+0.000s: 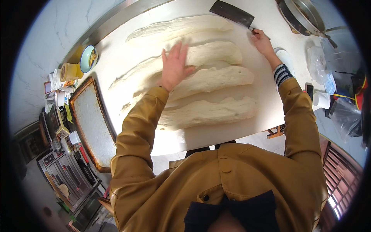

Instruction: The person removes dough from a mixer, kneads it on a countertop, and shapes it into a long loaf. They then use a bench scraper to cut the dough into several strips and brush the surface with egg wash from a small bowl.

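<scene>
Several long strips of pale dough lie side by side across the white table. My left hand (176,66) is open, its fingers spread flat on the second dough strip from the far side (216,53). Nearer to me are another strip (220,79) and the nearest strip (212,112); the farthest strip (185,27) lies beyond my fingertips. At the far right, my right hand (263,43) is closed round the handle of a cleaver (232,14). Its wide dark blade lies near the far edge, pointing left, just beyond the right end of the farthest strip.
A rusty-rimmed baking tray (92,116) is at the left edge of the table, with a bowl (89,58) and a yellow tub (69,72) beyond it. Round pans (303,15) stand at the far right. Plastic bags (316,62) and a white cup (321,100) line the right edge.
</scene>
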`<action>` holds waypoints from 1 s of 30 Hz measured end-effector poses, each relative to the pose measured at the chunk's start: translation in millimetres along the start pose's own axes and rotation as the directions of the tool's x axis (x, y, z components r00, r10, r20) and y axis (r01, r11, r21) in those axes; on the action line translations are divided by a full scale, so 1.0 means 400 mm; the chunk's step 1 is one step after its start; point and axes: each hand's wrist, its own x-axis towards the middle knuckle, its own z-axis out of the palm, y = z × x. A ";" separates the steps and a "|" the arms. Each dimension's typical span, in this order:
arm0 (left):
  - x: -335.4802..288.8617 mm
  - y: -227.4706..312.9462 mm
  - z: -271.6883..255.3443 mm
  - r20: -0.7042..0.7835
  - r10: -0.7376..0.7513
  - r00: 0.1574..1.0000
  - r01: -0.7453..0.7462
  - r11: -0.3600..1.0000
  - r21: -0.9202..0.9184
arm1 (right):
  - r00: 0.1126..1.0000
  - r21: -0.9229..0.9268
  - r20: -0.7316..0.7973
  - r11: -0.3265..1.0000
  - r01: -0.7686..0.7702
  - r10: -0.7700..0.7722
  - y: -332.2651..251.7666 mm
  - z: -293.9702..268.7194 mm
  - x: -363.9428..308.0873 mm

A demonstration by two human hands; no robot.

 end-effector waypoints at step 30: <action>-0.103 0.222 0.000 0.094 0.040 0.995 -0.055 0.985 0.161 | 0.622 -0.277 0.457 0.562 0.779 -0.636 -0.146 0.074 -0.405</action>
